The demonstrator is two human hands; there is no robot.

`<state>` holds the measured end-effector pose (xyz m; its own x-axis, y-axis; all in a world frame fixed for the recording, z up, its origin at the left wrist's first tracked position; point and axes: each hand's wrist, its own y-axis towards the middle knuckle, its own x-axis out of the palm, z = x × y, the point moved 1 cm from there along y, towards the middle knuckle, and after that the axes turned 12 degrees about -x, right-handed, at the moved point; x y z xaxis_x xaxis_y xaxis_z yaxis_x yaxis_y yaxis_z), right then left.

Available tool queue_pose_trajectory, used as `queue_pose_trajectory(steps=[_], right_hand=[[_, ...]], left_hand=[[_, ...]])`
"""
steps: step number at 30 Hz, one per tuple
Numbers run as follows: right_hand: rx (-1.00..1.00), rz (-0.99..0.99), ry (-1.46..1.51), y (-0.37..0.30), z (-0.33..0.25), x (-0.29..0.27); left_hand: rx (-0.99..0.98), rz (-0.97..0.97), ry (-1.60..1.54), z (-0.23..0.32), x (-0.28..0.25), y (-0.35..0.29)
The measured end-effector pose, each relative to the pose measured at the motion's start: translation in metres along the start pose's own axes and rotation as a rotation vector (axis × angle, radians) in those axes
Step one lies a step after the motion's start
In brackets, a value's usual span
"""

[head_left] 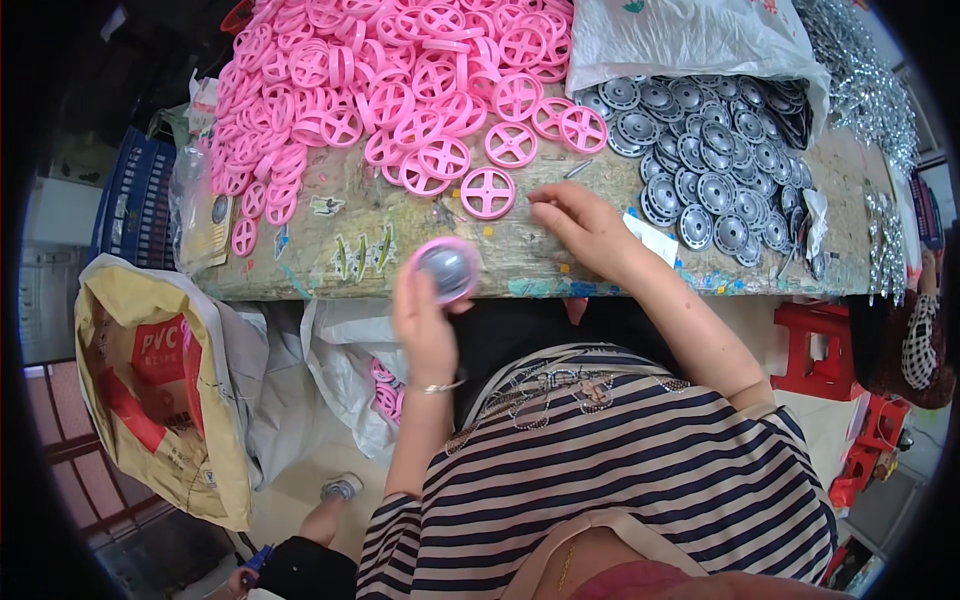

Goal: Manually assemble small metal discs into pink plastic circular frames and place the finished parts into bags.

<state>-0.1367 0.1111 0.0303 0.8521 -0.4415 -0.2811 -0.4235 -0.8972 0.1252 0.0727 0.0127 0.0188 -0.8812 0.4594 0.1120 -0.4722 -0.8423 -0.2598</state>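
Observation:
My left hand [422, 325] is closed on a pink toy wheel [455, 268] with a dark grey hubcap set in it, at the front edge of the worktable. The hand is a little blurred. My right hand [585, 228] hovers over the table with fingers loosely curled and apart, and I see nothing held in it. Just left of its fingertips lies a single pink wheel rim [487, 193] with spokes. A big heap of pink wheel rims [400, 70] covers the back left. To the right, grey hubcap discs [715, 160] are piled up.
A white plastic bag [690, 40] lies behind the discs, silver tinsel [860, 80] at far right. A small metal pin [579, 169] rests on the worn tabletop [400, 215]. Below left stands an open woven sack [235, 430]. Red stools [815, 350] and other people are at the sides.

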Motion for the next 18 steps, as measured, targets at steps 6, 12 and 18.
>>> queue_pose_trajectory(steps=[6,12,18], right_hand=[[-0.466,-0.012,-0.54,0.028,0.003,0.03],[-0.377,-0.065,-0.472,0.047,0.018,0.024],[-0.494,-0.009,-0.348,0.011,-0.015,0.034]], left_hand=[[0.002,0.408,0.61,-0.029,-0.164,-0.035],[0.069,0.534,1.029,-0.064,-0.172,-0.04],[0.038,-0.175,-0.041,-0.015,-0.035,-0.006]])
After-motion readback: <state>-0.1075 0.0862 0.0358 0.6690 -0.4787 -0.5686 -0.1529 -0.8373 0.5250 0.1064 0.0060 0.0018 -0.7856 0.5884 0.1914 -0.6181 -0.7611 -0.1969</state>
